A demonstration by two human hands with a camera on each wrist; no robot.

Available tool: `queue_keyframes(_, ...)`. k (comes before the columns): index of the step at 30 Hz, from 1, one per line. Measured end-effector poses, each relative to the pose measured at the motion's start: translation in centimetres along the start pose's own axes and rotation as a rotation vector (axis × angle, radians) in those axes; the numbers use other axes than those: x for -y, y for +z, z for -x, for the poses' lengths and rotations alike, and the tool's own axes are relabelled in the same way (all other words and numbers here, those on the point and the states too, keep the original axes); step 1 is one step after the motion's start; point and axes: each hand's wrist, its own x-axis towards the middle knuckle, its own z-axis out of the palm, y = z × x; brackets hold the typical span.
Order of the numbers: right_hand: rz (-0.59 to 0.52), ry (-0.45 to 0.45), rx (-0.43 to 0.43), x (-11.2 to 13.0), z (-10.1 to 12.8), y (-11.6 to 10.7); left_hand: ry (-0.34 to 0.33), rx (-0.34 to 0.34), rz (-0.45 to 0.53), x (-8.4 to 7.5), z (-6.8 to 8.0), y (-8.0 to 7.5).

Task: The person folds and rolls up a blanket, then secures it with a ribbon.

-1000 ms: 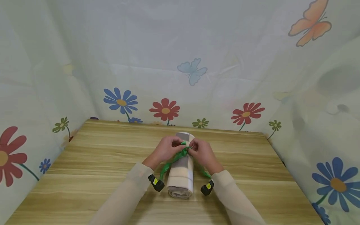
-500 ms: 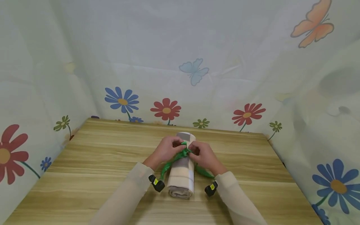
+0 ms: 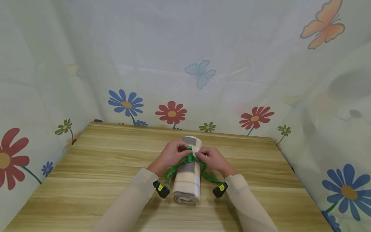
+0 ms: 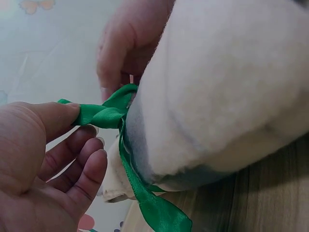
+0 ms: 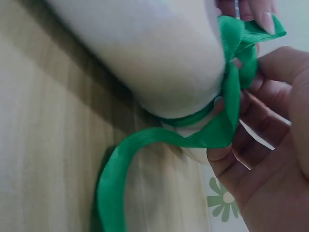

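A rolled cream-and-grey cloth [image 3: 186,180] lies lengthwise on the wooden table, its spiral end towards me. Round its middle runs a green ribbon [image 4: 128,159], gathered at a knot on top, with one tail hanging down each side. My left hand [image 3: 171,154] pinches a loop of the ribbon between thumb and forefinger, left of the knot. On the opposite side my right hand [image 3: 213,158] holds another bit of ribbon beside the knot, thumb and forefinger close together in the right wrist view. The fingertips partly hide the knot.
The wooden table [image 3: 116,151] extends to both sides of the roll. Behind and beside it hangs a pale curtain [image 3: 139,58] printed with flowers and butterflies. A small black camera [image 3: 160,189] is strapped at each wrist.
My right hand has shifted slightly to the right, and the ribbon's right tail shows more fully beside the roll. My left hand keeps its pinch in nearly the same place.
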Motion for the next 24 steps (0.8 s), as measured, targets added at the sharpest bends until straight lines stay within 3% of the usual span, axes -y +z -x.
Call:
queue_keyframes(4, -0.005, 0.031, 0.048, 0.1, -0.3, -0.4, 0.005, 0.006, 0.001, 0.1, 0.0, -0.1)
queue_keyframes(9, -0.062, 0.020, 0.143, 0.4, -0.7, -1.1, 0.015, 0.013, 0.003, 0.1, 0.1, -0.3)
queue_keyframes(13, -0.044, 0.007, 0.196, 0.5, -1.0, -1.5, 0.015, 0.018, 0.011, 0.1, 0.1, -0.3)
queue_keyframes(24, 0.091, -0.070, 0.138, 0.8, -1.3, -0.9, -0.016, 0.014, 0.026, 0.6, 0.2, -0.2)
